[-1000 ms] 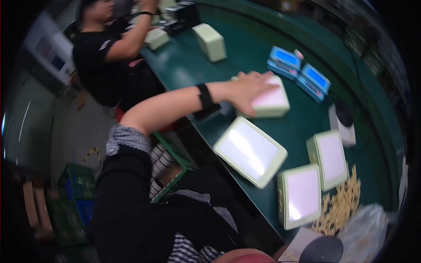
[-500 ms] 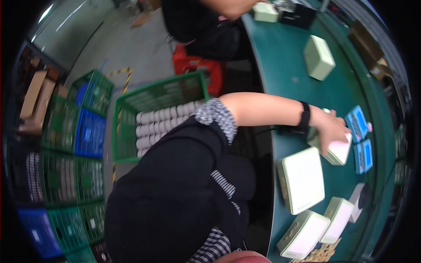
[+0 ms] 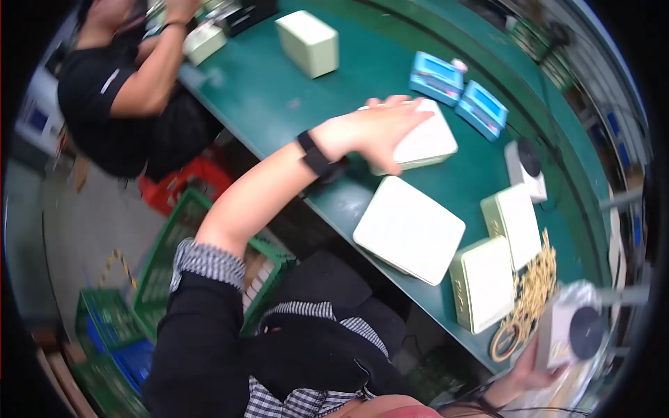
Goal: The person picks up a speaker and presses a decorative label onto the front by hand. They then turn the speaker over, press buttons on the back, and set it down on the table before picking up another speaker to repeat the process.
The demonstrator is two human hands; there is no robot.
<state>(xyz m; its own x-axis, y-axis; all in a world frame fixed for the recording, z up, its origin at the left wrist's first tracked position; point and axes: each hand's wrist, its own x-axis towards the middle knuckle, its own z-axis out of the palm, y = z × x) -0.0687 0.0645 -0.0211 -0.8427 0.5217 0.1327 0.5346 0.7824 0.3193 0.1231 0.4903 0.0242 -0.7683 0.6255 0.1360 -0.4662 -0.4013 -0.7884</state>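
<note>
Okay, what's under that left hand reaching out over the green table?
The left hand lies flat on a pale, rounded-corner box that rests on the green table. The palm covers the box's near-left part, so that part of its top cannot be seen.

The left hand [image 3: 373, 129] lies over the near end of a pale box [image 3: 425, 143], so that part of the lid is hidden, and its fingers [image 3: 390, 103] blur together where they meet the box. Low at the right, the right hand [image 3: 526, 373] is mostly covered by a small white box with a dark round disc [image 3: 575, 333]; whether its grip is closed cannot be told. The loose pile of tan strips [image 3: 533, 289] is too fine to make out piece by piece. Another person's hands [image 3: 178, 10] are cut off by the top rim, and what they hold is unclear.
</note>
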